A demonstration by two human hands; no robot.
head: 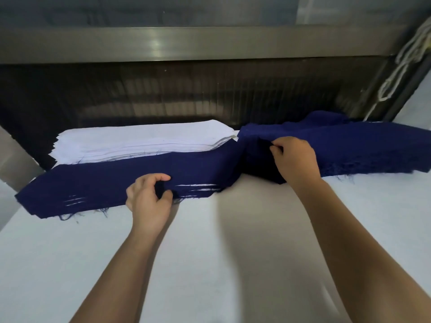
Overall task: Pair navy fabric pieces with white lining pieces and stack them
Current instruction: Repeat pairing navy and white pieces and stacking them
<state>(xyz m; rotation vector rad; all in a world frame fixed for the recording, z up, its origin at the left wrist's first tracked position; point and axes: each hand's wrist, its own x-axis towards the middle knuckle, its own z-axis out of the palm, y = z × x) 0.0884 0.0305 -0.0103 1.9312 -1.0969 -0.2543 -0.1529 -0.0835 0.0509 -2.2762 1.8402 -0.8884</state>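
A stack of long navy fabric pieces with white lining edges showing between them (93, 183) lies across the left of the white table. My left hand (149, 197) pinches the top navy piece at the stack's front edge. That piece stretches up to the right, where my right hand (295, 157) grips its other end, lifted off the table. Behind my right hand sits a pile of navy pieces (349, 145) with frayed edges. A stack of white lining pieces (140, 141) lies behind the left stack.
The white table (233, 252) spreads out in front of the stacks. A dark metal frame and ribbed panel (210, 96) rise right behind the fabric. White cord (401, 64) hangs at the upper right.
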